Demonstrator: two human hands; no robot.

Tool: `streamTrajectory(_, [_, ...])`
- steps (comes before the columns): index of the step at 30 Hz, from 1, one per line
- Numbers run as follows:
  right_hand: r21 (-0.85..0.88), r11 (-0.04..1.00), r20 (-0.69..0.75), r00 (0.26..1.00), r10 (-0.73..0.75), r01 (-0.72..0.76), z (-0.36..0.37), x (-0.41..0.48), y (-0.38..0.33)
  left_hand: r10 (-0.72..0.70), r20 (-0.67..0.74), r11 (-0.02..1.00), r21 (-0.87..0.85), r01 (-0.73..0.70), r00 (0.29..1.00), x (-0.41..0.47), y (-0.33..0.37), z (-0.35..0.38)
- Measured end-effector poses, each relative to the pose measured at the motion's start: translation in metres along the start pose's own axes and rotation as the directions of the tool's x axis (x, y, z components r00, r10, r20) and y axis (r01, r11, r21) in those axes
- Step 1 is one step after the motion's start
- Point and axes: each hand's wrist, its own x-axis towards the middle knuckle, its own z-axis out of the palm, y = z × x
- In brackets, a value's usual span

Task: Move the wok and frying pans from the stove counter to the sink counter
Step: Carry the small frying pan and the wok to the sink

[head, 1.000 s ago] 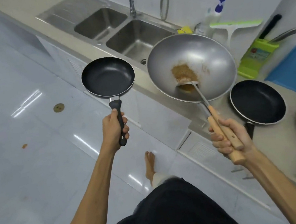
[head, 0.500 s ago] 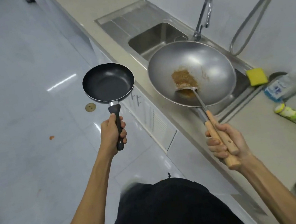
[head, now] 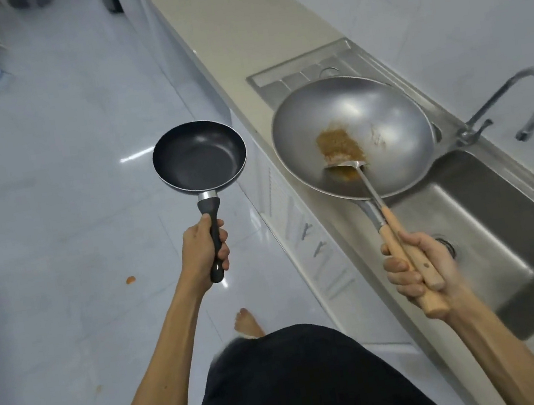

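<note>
desk: long pale run ahead of both sets of fingers, bare past the drainboard. Judged the drop zone.
sink: steel basin just beyond and under the right fingers; drainboard sits past the wok's far rim; tap off to the right.
wok: in the air ahead of the right fingers, over the sink's near basin and the desk edge, roughly level. Brown residue in the bowl. Not set down.
pan: small black frying pan, in the air ahead of the left fingers, over the floor, beside the desk edge, not above it. Empty. Not set down.
spatula: metal blade lies in the wok on the residue; its shaft runs back along the wok handle into the right fingers.
right hand: fingers clenched round the wooden wok handle and the spatula handle together.
left hand: fingers clenched round the pan's black handle, thumb on top.
done: judged only that two pieces are off the stove side and have reached the sink area.
left: set both on the desk; left one has to swing in over the top. Stove side is out of view, so can't tell whether more pans are waiting there.
risk: spatula is loose in the wok and could slide if it tips.
</note>
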Motion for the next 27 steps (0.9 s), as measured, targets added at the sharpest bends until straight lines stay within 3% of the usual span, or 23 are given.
streamTrajectory(6, [0.043, 0.998, 0.032, 0.998, -0.046, 0.044, 0.097, 0.088, -0.043, 0.026, 0.002, 0.999, 0.025, -0.026, 1.000, 0.107, 0.083, -0.046])
streamTrajectory(14, [0.099, 0.992, 0.017, 0.997, -0.078, 0.076, 0.171, 0.194, -0.100, 0.005, 0.030, 0.998, 0.066, -0.007, 1.000, 0.237, 0.146, -0.059])
streamTrajectory(19, [0.120, 0.985, -0.025, 0.992, -0.124, 0.126, 0.203, 0.259, -0.147, 0.037, 0.108, 0.995, 0.084, -0.046, 0.994, 0.333, 0.185, -0.038])
streamTrajectory(21, [0.241, 0.957, -0.165, 0.978, -0.127, 0.164, 0.210, 0.316, -0.210, -0.073, 0.250, 0.975, 0.223, 0.016, 0.965, 0.441, 0.225, 0.026])
streamTrajectory(27, [0.237, 0.951, -0.141, 0.975, -0.170, 0.200, 0.246, 0.348, -0.243, -0.020, 0.286, 0.974, 0.222, -0.045, 0.958, 0.501, 0.271, 0.035])
